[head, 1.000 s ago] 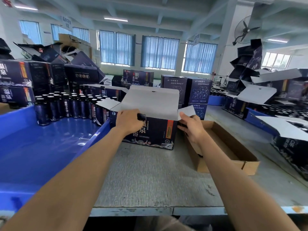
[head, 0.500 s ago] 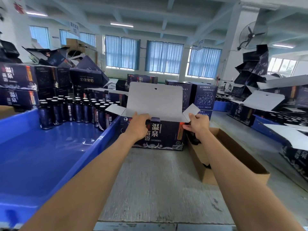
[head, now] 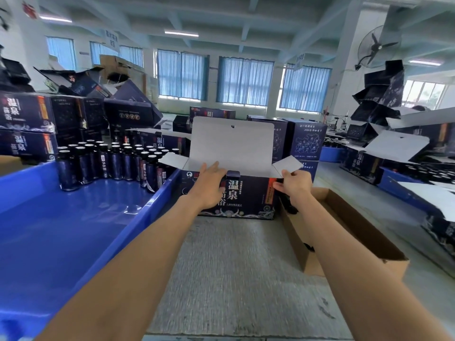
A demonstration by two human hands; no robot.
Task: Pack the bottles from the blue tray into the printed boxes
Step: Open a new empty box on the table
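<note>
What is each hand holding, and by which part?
The right hand pinches the printed box by its right side flap; the left hand rests on its front edge.

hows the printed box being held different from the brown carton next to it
The printed box is dark navy with white characters; the brown carton is plain. The printed box has a lid flap standing up; the brown carton shows none. The left hand and right hand touch the printed box, not the brown carton. Both boxes sit open on the grey table.
</note>
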